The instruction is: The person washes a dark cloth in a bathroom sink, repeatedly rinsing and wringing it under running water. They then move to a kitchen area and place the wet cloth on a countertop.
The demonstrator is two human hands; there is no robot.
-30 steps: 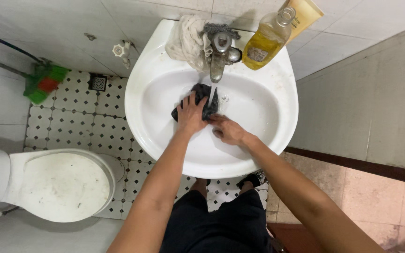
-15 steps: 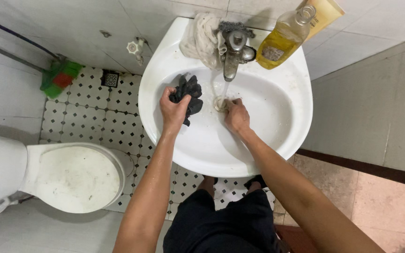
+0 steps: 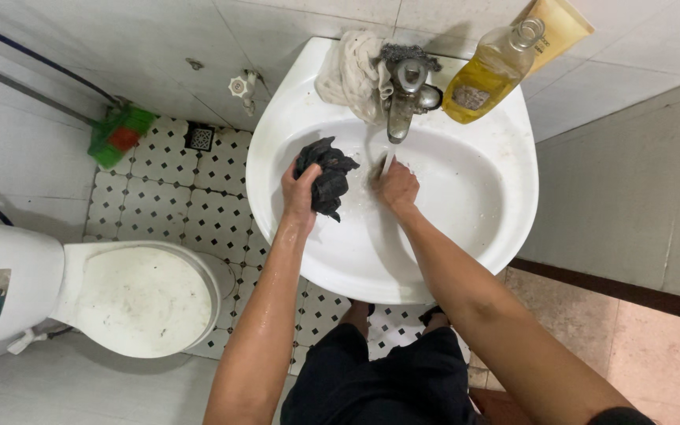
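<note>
Two hands are working over the white sink [image 3: 505,197] in the upper middle of the frame. The left hand [image 3: 299,189] is gripping a bunched, wet black cloth [image 3: 326,175], fingers closed tight around it, holding it up and to the left of centre in the bowl, probably so it is draining into the sink and staying clear of the stream. The right hand [image 3: 397,186] is sitting right under the tap [image 3: 401,98], where a thin stream of water is running onto it; it looks like it is being rinsed. Fingers are curled loosely, and I cannot tell whether it is holding anything.

A pale rag [image 3: 349,72] is lying bunched on the sink's back ledge, touching the tap's left side, within reach but out of the water. A bottle of yellow liquid [image 3: 485,77] is standing at the upper right of the ledge, leaning toward the wall, with a tan tube [image 3: 556,30] just behind it.

Lower left of the frame: toilet with lid down [image 3: 139,297]. Upper left: a green and red item [image 3: 120,135] is sitting on the tiled floor, near a floor drain [image 3: 200,137].
</note>
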